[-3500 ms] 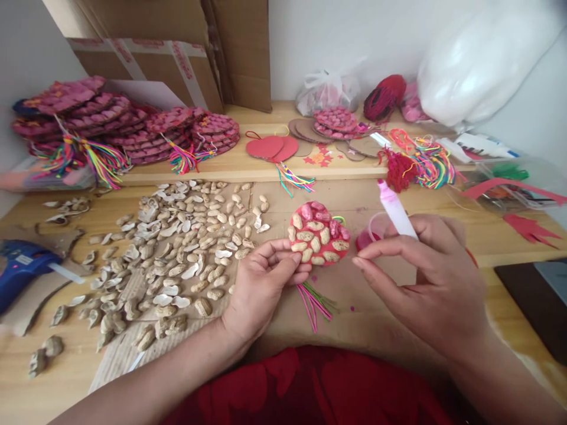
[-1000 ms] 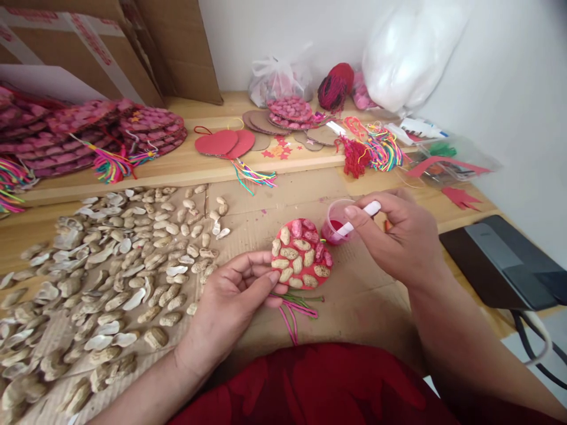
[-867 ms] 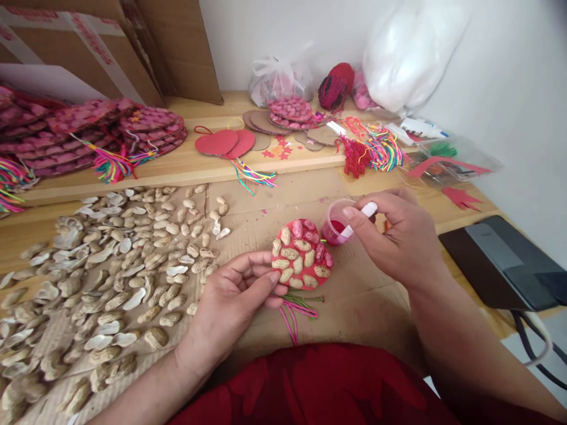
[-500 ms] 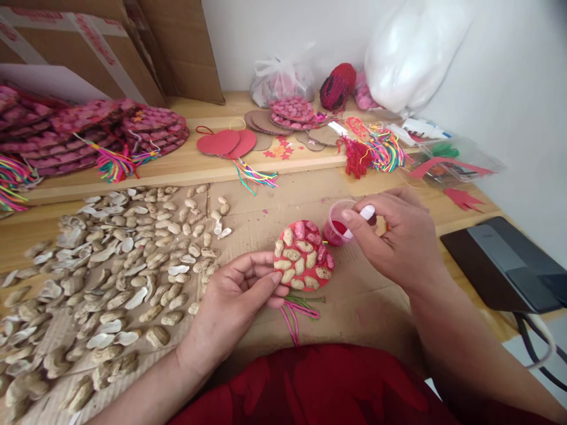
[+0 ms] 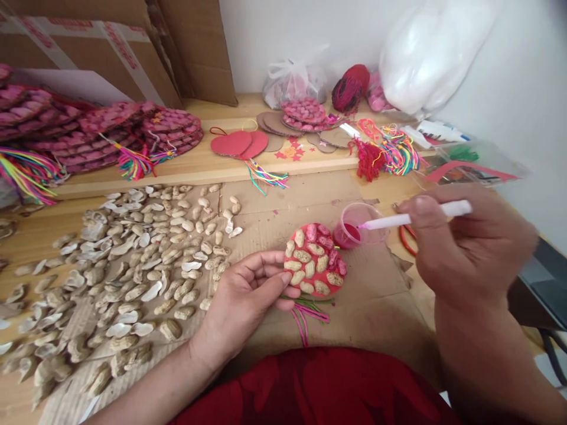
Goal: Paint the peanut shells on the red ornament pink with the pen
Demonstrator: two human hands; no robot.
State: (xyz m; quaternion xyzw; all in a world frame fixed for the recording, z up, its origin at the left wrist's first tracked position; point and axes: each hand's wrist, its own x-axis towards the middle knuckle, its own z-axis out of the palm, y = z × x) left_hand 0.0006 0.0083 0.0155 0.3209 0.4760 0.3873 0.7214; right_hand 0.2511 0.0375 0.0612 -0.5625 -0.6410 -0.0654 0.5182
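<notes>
My left hand (image 5: pixel 254 292) pinches the left edge of a round red disc (image 5: pixel 315 260) covered with peanut shells. Shells along the disc's upper right are painted pink; the others are bare tan. Pink and green cords (image 5: pixel 310 311) trail below it. In my right hand (image 5: pixel 460 248), closed and slightly blurred, is a white paintbrush (image 5: pixel 390 222) with a pink tip pointing left. That tip is over or inside a clear plastic cup (image 5: pixel 370 227) of pink-red paint (image 5: pixel 348 235); I cannot tell whether it touches the liquid. The cup stands just right of the disc.
Many loose peanut shells (image 5: pixel 172 254) spread over the cardboard (image 5: pixel 363 313) at left. Stacked pink shell discs (image 5: pixel 172 130), red card discs (image 5: pixel 239 143), tassels (image 5: pixel 401 150) and a yarn ball (image 5: pixel 349 87) line the raised shelf. A dark device (image 5: pixel 544 277) lies at right.
My right hand has moved right and drawn the brush back, so its pink tip now shows by the cup. The left hand still holds the disc; the whole view has shifted slightly.
</notes>
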